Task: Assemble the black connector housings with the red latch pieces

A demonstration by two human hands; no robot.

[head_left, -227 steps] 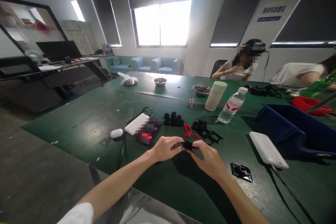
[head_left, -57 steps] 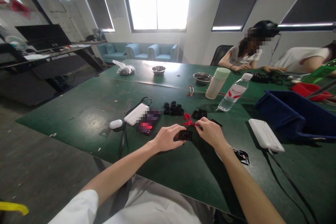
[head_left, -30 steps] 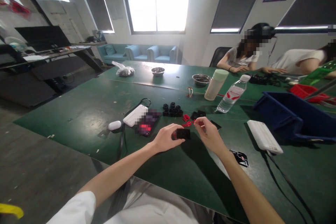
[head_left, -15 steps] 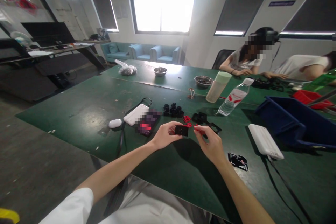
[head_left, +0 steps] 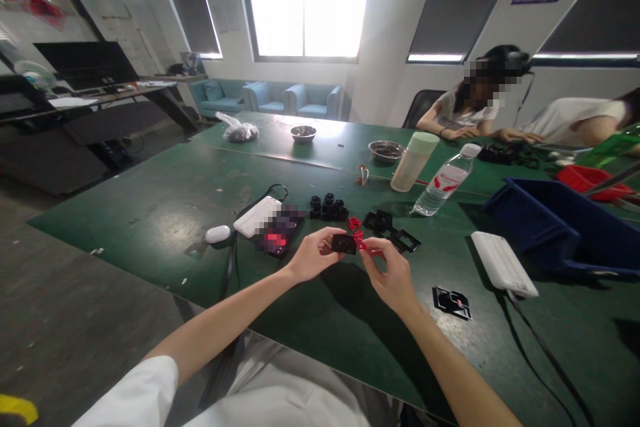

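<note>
My left hand (head_left: 314, 255) is closed on a small black rectangular part (head_left: 343, 243), held above the green table. Between the thumb and fingers of my right hand (head_left: 393, 273) is a small red piece (head_left: 361, 244), right beside the black part; whether the two touch I cannot tell. Beyond my hands lie a red frame piece (head_left: 354, 223), a cluster of black round parts (head_left: 328, 207) and some flat black frames (head_left: 407, 241). Flat black and silver pieces (head_left: 451, 302) rest to the right of my right wrist.
On the green table (head_left: 165, 233) are a phone (head_left: 284, 233), white power banks (head_left: 503, 263), a white case (head_left: 217, 234), a water bottle (head_left: 447, 180), a tumbler (head_left: 414, 161), metal bowls (head_left: 303, 134) and a blue bin (head_left: 560, 227). Two people sit at the far right.
My right hand has moved left with the red piece, closing the gap to the black part. The black part has turned slightly in my left hand. The camera view has shifted a little.
</note>
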